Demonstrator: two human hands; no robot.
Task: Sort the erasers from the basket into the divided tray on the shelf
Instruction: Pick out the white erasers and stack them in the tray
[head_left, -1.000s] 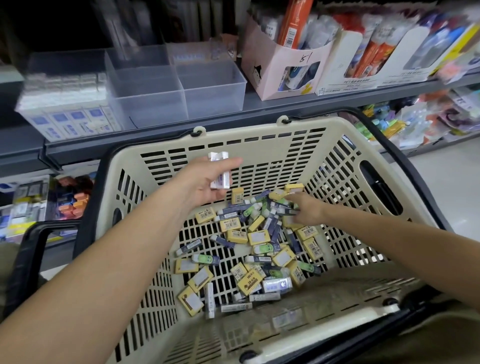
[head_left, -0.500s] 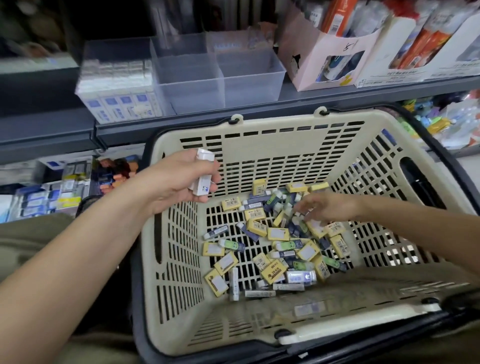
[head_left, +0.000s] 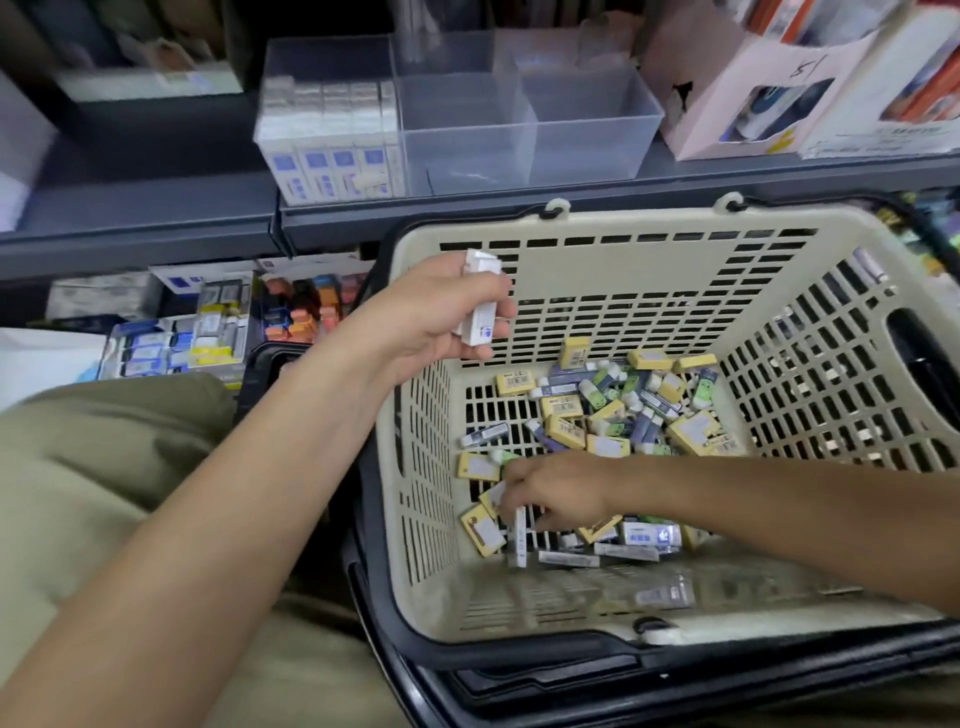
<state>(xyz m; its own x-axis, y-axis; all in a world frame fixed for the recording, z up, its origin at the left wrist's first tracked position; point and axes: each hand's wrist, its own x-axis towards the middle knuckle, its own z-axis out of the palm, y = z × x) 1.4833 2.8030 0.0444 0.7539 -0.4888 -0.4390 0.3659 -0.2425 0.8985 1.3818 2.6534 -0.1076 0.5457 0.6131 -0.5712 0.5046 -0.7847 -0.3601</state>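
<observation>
Clutching a short stack of white erasers (head_left: 480, 301) in the left hand (head_left: 441, 317), with fingers curled round it, above the far-left corner of the basket (head_left: 623, 223). Reaching down with the right hand (head_left: 561, 499), pinching a slim white eraser (head_left: 518, 535) at the near-left edge of the heap (head_left: 613, 415); hard to say whether lifted yet.

Up on the shelf (head_left: 156, 208), in the divided tray (head_left: 519, 130): filled only in the left compartment, with rows of white-and-blue packs; nothing visible in the others. Down in the basket: dozens left, with yellow, green and dark sleeves mixed. Probably early going, with most kinds yet to sort.
</observation>
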